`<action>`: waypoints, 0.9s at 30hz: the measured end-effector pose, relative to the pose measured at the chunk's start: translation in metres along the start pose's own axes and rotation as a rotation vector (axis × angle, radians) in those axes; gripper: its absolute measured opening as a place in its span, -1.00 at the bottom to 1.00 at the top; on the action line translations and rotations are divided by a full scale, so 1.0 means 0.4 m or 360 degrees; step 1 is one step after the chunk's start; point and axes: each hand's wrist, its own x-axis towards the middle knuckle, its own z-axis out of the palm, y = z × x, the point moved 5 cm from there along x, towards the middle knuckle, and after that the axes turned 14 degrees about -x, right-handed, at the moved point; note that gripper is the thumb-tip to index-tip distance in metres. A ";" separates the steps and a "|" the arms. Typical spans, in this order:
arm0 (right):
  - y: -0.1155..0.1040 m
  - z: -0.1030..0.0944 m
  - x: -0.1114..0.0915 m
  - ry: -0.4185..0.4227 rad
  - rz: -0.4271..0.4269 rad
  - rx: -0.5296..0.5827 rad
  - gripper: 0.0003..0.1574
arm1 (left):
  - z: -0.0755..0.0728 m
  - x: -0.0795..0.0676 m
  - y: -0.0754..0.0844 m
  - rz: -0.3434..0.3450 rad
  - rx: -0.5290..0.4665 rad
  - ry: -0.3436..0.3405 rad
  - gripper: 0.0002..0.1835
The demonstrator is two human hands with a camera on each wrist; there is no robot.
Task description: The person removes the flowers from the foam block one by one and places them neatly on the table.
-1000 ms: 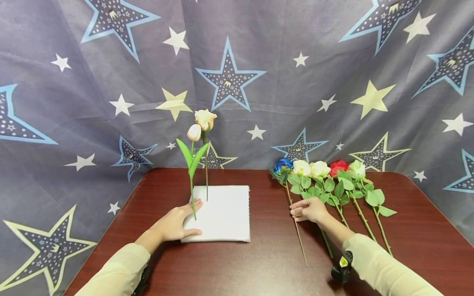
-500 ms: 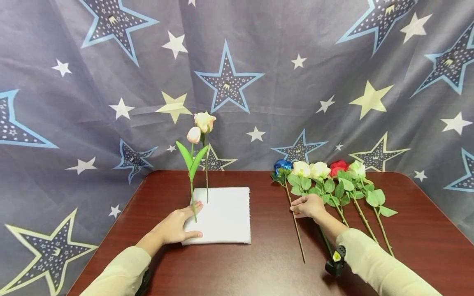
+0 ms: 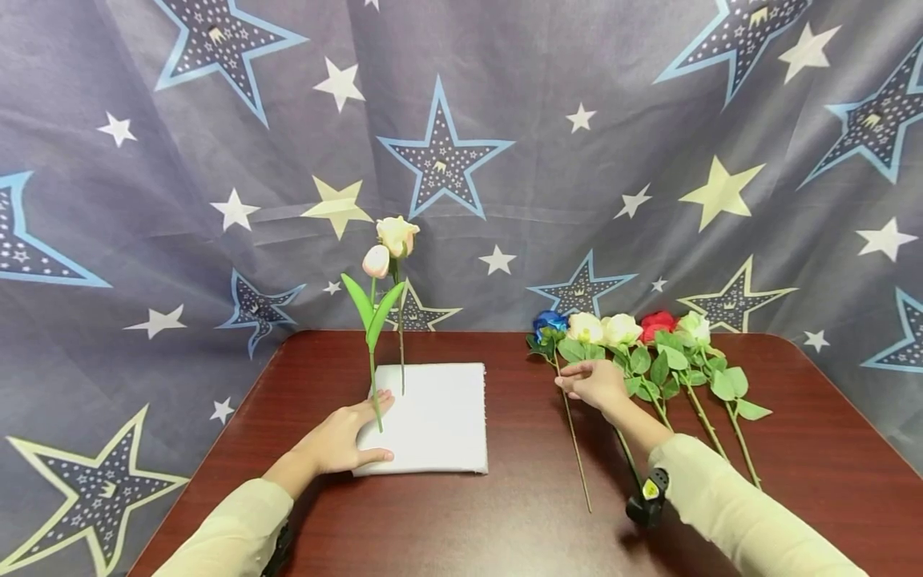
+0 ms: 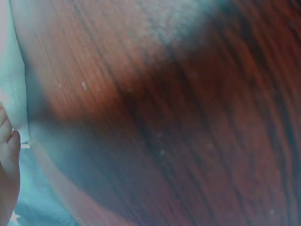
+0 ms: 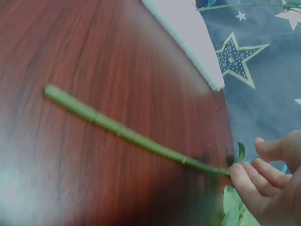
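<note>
My left hand (image 3: 342, 437) rests on the left side of a white foam block (image 3: 440, 425), thumb and fingers spread. A pale pink tulip (image 3: 376, 262) and a cream rose (image 3: 398, 236) stand upright in that block. At the right, my right hand (image 3: 594, 385) is at the upper stem of a blue rose (image 3: 551, 324) lying on the table. In the right wrist view its fingertips (image 5: 237, 174) meet the green stem (image 5: 117, 128), while the thumb stands apart from them. Only the edge of the left hand (image 4: 8, 160) shows in the left wrist view.
Right of the blue rose lie two cream roses (image 3: 586, 328), a red rose (image 3: 658, 324) and a pale green rose (image 3: 694, 328), their leaves overlapping. The brown wooden table (image 3: 505, 521) ends at a grey star-patterned cloth (image 3: 548, 200).
My right hand has moved up along the blue rose's stem toward the bloom, and the stem's lower end has shifted slightly left. My left hand stays on the foam block.
</note>
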 end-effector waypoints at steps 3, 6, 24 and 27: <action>-0.028 0.020 0.001 -0.0026 -0.0047 0.0094 -0.59 | 0.000 -0.001 0.001 -0.0005 -0.0006 0.0003 -0.08; -0.059 0.045 0.001 -0.0061 -0.0095 0.0187 -0.59 | 0.001 -0.001 0.001 -0.0011 -0.0003 0.0000 -0.08; -0.261 0.206 0.021 -0.0124 -0.0354 0.0258 -0.62 | 0.001 0.001 0.002 -0.0094 -0.0006 -0.0065 -0.07; -0.293 0.232 0.028 -0.0161 -0.0379 0.0322 -0.64 | -0.004 0.001 0.003 -0.0108 -0.0008 -0.0064 -0.06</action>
